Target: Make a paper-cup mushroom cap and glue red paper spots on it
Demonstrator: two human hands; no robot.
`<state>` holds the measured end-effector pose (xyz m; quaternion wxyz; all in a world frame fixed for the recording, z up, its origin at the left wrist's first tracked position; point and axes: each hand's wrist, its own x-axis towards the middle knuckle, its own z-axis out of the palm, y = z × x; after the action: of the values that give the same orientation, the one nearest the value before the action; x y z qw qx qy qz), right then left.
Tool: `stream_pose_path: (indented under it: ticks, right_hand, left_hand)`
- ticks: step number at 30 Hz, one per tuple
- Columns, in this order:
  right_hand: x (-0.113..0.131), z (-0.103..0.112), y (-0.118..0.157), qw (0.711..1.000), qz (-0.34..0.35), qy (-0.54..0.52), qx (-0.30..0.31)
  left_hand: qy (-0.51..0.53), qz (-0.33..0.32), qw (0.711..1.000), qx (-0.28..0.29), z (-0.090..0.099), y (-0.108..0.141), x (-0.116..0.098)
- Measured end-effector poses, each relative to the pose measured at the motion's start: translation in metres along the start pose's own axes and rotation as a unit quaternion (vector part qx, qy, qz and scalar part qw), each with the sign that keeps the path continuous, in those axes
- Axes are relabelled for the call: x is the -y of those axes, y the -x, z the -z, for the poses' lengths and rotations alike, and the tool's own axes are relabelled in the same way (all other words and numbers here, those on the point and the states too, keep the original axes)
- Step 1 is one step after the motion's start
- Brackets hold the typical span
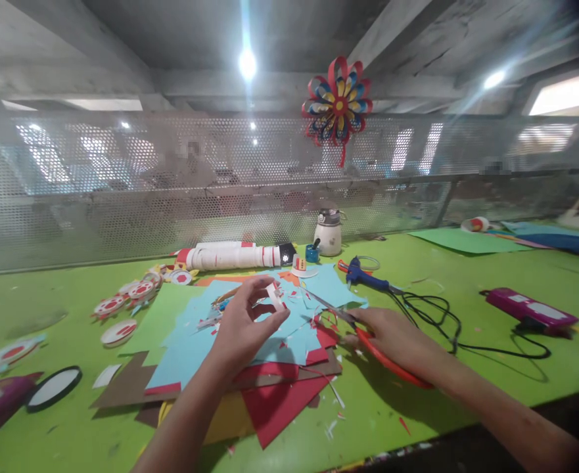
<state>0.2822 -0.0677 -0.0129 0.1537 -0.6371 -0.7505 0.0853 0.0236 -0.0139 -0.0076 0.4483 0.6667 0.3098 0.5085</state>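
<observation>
Between the thumb and fingers of my left hand [247, 322] is a small white paper piece with red marks [275, 297], held up over the paper pile. My right hand [392, 332] grips a pair of scissors [375, 351] by the orange-red handles. The scissor blades point left toward the paper piece and stay apart from it; whether they are spread is hard to make out. Beneath both hands lie light blue paper sheets [185, 355] strewn with small red and white scraps. Red paper [289, 407] and brown paper [121, 387] stick out under them.
A blue glue gun [368, 276] with a black cable lies behind my right hand, near a purple power strip [530, 309]. At the back are a white paper rocket [230, 257] and a bottle [328, 236]. Decorated paper discs [119, 333] lie left. Perforated metal panels [171, 164] border the table.
</observation>
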Motion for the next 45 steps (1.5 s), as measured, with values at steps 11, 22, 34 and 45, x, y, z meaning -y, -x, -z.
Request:
stream_pose_path:
  ticks: [11,22,34,45]
  right_hand:
    - [0.019,0.006,-0.002,0.986,0.101,0.130,-0.035]
    - [0.079,0.010,-0.036,0.865,0.077,-0.495,0.020]
    - [0.081,-0.004,-0.043,0.817,0.068,-0.572,-0.007]
    - [0.069,0.000,-0.045,0.852,0.049,-0.509,-0.112]
  left_hand:
    - [0.008,0.005,1.000,0.026,-0.001,0.002,0.000]
    - [-0.041,-0.052,0.997,0.042,-0.006,0.001,0.006]
    - [-0.070,-0.082,0.993,0.044,-0.008,0.003,0.007]
    - [-0.039,-0.014,0.999,0.005,0.000,-0.001,0.003]
